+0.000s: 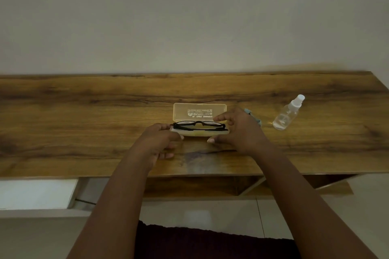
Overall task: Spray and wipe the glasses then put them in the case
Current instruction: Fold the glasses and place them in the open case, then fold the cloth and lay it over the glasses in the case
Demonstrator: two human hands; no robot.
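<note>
Black-framed glasses (199, 125), folded, lie in the tray of a translucent yellowish case (197, 133) whose lid (199, 112) stands open behind them. My left hand (160, 139) grips the left end of the glasses and case. My right hand (237, 130) holds the right end, with the index finger stretched over the frame and the thumb at the case's front edge. A clear spray bottle (287, 113) with a white cap lies tilted on the wooden desk (84, 124) to the right. A light blue cloth (253, 116) peeks out behind my right hand.
The desk backs onto a plain pale wall (189, 17). A white surface (35, 193) sits below the desk's front edge at the left. Wooden shelf supports (252, 185) show under the desk, and a tiled floor lies below.
</note>
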